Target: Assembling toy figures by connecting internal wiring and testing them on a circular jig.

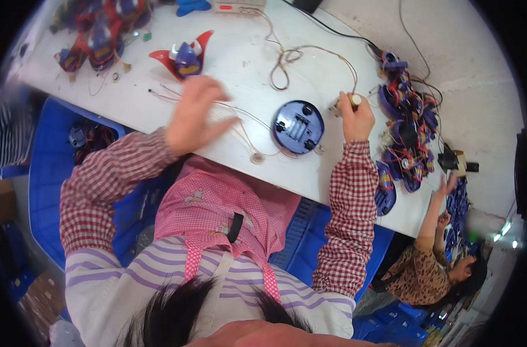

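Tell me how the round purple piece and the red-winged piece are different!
The round purple piece is a disc, but the red-winged piece has parts spreading outward.
The round purple piece is purple and black; the red-winged piece also has red.
The red-winged piece looks smaller than the round purple piece.
Both are on the white table.

White tabletop (311, 178) lies bare just nearside of the round purple plastic base (298, 128); thin pale wires (247, 113) obstruct its left, a looped brown cable (280, 89) its far side.
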Available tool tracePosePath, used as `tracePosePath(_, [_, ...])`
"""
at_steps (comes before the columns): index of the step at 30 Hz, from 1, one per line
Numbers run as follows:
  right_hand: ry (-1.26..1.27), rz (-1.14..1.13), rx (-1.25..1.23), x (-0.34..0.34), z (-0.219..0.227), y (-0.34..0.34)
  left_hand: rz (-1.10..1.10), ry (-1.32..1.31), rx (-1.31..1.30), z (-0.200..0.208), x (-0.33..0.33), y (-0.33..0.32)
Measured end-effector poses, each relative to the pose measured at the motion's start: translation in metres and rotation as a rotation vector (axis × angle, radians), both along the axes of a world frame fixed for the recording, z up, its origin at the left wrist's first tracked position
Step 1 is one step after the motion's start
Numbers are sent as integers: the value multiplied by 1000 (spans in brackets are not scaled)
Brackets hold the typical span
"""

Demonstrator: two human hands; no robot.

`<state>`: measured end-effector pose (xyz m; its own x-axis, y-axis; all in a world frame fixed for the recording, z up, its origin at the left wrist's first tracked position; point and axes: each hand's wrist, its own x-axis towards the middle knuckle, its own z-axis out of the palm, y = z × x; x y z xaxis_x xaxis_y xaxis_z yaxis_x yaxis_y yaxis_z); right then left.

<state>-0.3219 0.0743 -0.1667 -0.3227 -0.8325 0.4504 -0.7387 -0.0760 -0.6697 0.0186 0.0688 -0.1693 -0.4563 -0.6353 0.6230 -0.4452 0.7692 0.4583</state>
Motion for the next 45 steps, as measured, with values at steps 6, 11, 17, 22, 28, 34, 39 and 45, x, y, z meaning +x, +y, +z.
tracePosePath(6, [356, -55, -283, 52, 11, 10, 367, 253, 348, -43, 94, -39])
tracePosePath(11, [615, 614, 77, 212, -32, -11, 509, 79, 445, -34, 75, -76])
tracePosePath(17, [494, 354, 118, 259, -50, -16, 591, 243, 612, -30, 26, -89])
tracePosePath(22, [-30, 439, 213, 196, -13, 8, -46, 651, 997, -25, 26, -91])
tracePosePath(28, [-602, 324, 355, 90, 42, 45, -411, 709, 1078, 7, -35, -36])
tracePosePath(34, [336, 182, 8, 14, -33, 41, -306, 354, 999, -15, -112, 0])
tracePosePath(39, [-91, 228, 212, 29, -12, 42, -100, 159, 648, -35, -117, -2])
tracePosePath(45, [-351, 409, 199, 106, 56, 30, -494, 958, 1145, 8, -56, 9])
